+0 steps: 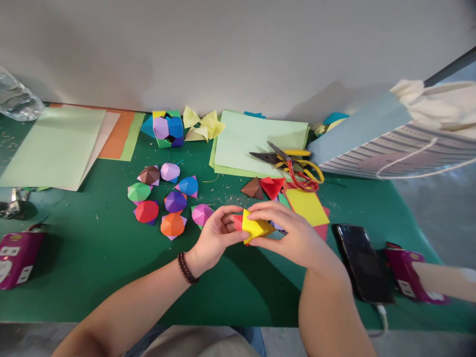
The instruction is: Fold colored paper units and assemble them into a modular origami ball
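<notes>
Both hands meet over the green mat [111, 267] near the middle of the table. My left hand [213, 238] pinches the left side of a folded yellow paper piece [256, 228], with a bit of red paper showing behind it. My right hand [293, 233] is closed over the same yellow piece from the right and above. Just left of my hands lie several folded paper domes in many colours [173, 201]. A brown [253, 188] and a red folded piece [272, 186] lie just beyond my hands.
Scissors and pliers [293, 163] rest on light green sheets [256, 139]. A multicoloured paper cube [168, 128] stands at the back. Paper sheets [55, 144] lie far left, a paper bag [394, 144] at right, a black phone [362, 263] and purple power strips [18, 258] near the edges.
</notes>
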`<state>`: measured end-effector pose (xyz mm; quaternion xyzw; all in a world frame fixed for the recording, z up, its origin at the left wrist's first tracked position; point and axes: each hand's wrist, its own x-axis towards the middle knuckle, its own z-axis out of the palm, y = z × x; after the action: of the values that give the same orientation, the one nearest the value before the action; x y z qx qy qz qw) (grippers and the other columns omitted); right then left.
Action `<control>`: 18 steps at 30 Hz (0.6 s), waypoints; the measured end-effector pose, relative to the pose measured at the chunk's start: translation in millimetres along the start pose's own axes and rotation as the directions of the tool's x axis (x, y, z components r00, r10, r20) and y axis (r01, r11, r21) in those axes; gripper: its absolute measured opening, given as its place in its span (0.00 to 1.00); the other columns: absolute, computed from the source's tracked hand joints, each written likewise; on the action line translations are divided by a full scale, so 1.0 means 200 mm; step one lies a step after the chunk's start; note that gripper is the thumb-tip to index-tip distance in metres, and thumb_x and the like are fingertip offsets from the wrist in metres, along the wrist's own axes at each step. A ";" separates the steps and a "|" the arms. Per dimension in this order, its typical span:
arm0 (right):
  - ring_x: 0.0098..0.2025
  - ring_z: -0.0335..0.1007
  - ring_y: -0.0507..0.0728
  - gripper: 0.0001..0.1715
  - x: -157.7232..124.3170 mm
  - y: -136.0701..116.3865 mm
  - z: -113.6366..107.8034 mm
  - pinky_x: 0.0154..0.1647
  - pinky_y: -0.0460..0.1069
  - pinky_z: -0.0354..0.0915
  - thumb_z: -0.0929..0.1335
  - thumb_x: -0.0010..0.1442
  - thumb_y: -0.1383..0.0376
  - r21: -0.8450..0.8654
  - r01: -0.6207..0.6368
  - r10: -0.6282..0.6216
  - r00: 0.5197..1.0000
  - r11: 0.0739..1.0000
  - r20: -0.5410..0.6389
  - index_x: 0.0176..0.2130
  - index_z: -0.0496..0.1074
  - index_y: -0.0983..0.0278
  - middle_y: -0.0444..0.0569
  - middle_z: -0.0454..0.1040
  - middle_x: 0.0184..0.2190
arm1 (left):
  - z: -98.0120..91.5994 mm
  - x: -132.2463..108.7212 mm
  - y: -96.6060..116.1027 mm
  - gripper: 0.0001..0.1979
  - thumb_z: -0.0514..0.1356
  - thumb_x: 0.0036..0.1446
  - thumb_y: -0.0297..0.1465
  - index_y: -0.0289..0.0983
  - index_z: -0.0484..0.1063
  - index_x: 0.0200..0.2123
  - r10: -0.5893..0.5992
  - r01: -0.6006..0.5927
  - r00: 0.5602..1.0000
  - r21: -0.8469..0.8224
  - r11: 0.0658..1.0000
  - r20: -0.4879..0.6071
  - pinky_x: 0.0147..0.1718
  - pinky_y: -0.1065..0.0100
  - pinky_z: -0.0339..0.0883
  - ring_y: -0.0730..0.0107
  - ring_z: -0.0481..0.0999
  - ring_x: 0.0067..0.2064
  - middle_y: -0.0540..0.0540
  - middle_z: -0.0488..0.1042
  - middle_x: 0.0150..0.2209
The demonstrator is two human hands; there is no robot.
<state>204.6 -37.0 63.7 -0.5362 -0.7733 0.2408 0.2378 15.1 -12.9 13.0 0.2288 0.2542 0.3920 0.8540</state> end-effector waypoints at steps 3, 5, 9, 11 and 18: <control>0.51 0.74 0.64 0.19 0.00 0.00 0.01 0.48 0.59 0.73 0.74 0.56 0.57 -0.046 0.000 -0.003 0.998 0.999 -0.067 0.46 0.70 0.55 0.52 0.74 0.49 | 0.01 0.00 0.01 0.23 0.74 0.44 0.25 0.37 0.72 0.43 0.009 -0.009 1.000 0.002 1.000 -0.017 0.34 0.74 0.73 0.75 0.78 0.35 0.50 0.78 0.35; 0.50 0.73 0.65 0.21 0.01 0.00 0.02 0.48 0.59 0.73 0.75 0.55 0.56 -0.075 0.004 -0.013 0.993 0.997 -0.115 0.46 0.69 0.55 0.52 0.73 0.49 | 0.01 0.00 0.02 0.21 0.74 0.44 0.26 0.36 0.73 0.42 0.019 -0.020 0.999 -0.016 1.000 -0.025 0.34 0.75 0.72 0.76 0.78 0.35 0.51 0.78 0.34; 0.55 0.70 0.66 0.24 0.02 -0.01 0.04 0.55 0.62 0.69 0.76 0.54 0.55 -0.111 0.058 -0.078 0.979 0.992 -0.188 0.48 0.68 0.56 0.54 0.71 0.49 | 0.01 0.00 0.04 0.19 0.74 0.44 0.25 0.37 0.74 0.40 0.023 -0.026 0.998 -0.048 0.999 -0.061 0.34 0.76 0.71 0.78 0.77 0.34 0.52 0.76 0.32; 0.57 0.68 0.68 0.28 0.03 -0.02 0.05 0.57 0.64 0.67 0.76 0.53 0.55 -0.128 0.081 -0.102 0.980 0.988 -0.168 0.51 0.67 0.56 0.55 0.71 0.51 | 0.01 0.01 0.05 0.19 0.73 0.44 0.25 0.38 0.74 0.40 0.000 -0.006 0.996 -0.074 0.997 -0.084 0.33 0.75 0.71 0.77 0.77 0.34 0.52 0.76 0.33; 0.60 0.67 0.67 0.34 0.06 -0.02 0.07 0.58 0.64 0.68 0.74 0.56 0.60 0.049 -0.108 0.113 0.988 0.993 -0.109 0.59 0.62 0.54 0.54 0.69 0.58 | 0.00 0.02 0.07 0.18 0.65 0.48 0.26 0.37 0.76 0.44 0.047 -0.046 0.997 0.011 0.999 -0.057 0.41 0.68 0.74 0.70 0.78 0.40 0.46 0.78 0.40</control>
<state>189.1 -29.4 56.4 -0.5855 -0.7226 0.2400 0.2784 9.4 -0.9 19.5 0.2276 0.2750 0.4169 0.8359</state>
